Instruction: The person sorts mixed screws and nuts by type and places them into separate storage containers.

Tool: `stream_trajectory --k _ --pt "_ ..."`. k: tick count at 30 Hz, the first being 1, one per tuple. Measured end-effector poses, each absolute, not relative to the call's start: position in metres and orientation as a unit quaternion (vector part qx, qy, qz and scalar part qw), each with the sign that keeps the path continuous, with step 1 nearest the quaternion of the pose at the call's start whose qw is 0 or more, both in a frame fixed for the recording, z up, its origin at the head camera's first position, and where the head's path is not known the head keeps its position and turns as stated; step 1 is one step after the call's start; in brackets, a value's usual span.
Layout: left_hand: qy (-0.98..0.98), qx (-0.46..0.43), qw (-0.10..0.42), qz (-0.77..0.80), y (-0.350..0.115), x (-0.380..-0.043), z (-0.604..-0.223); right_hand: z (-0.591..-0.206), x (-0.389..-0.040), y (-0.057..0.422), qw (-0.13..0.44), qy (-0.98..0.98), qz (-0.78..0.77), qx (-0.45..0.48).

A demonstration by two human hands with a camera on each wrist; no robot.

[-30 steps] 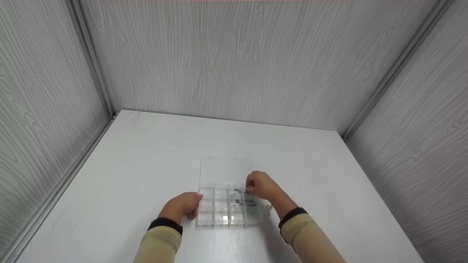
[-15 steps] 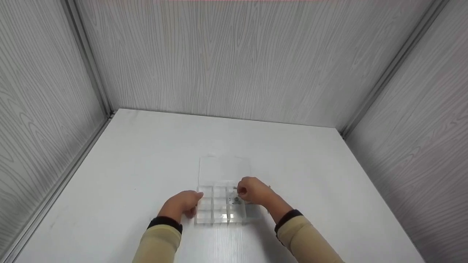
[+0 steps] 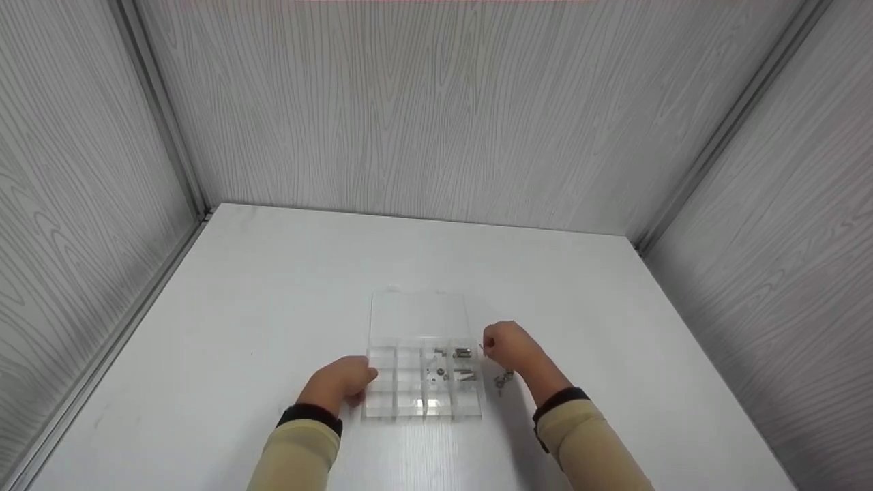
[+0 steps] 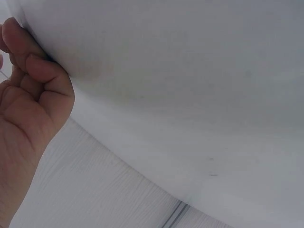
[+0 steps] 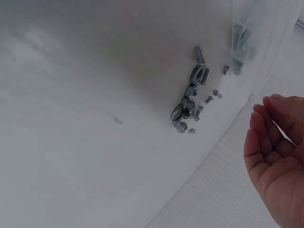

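Note:
A clear plastic compartment box (image 3: pixel 408 414) lies on the white table, its lid (image 3: pixel 418 314) folded back behind it. Several screws (image 3: pixel 463 353) sit in the right column, with small nuts or washers (image 3: pixel 440 372) in the column beside it. My left hand (image 3: pixel 341 380) grips the box's left side, thumb on the rim and fingers curled below. Past the right edge, my right hand (image 3: pixel 510 346) hovers with loosely curled fingers, thumb and fingertips close together; the right wrist view shows nothing between them. A loose pile of screws, nuts and washers (image 5: pixel 187 107) lies beside the box.
White table surface (image 3: pixel 273 293) surrounds the box. Grey wood-grain panels (image 3: pixel 382 116) close in the back and both sides. A dark smudge (image 5: pixel 117 120) marks the tabletop near the loose hardware.
My right hand reached over the right columns of the box, then moved right and away from it, uncovering the screws there. The left hand stays at the left side.

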State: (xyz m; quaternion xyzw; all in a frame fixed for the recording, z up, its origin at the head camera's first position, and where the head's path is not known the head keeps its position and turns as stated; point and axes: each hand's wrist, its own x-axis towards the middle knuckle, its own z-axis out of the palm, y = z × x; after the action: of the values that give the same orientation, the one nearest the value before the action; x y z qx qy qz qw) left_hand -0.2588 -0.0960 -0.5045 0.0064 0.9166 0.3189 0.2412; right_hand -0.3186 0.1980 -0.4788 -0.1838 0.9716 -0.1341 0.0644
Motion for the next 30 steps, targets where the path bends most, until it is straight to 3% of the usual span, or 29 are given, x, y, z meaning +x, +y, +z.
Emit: stream_trajectory --k 4,8,30 --pt "0.918 0.009 0.242 0.314 -0.096 -0.258 -0.504 -0.482 -0.32 0.209 0.123 0.983 -0.102 -0.096" --pt "0.921 0.017 0.237 0.308 -0.096 -0.257 -0.505 -0.49 -0.323 0.219 0.143 0.984 -0.088 -0.052" --pt "0.918 0.011 0.228 0.324 -0.096 -0.253 -0.504 -0.507 -0.322 0.216 0.147 0.985 -0.057 -0.063"
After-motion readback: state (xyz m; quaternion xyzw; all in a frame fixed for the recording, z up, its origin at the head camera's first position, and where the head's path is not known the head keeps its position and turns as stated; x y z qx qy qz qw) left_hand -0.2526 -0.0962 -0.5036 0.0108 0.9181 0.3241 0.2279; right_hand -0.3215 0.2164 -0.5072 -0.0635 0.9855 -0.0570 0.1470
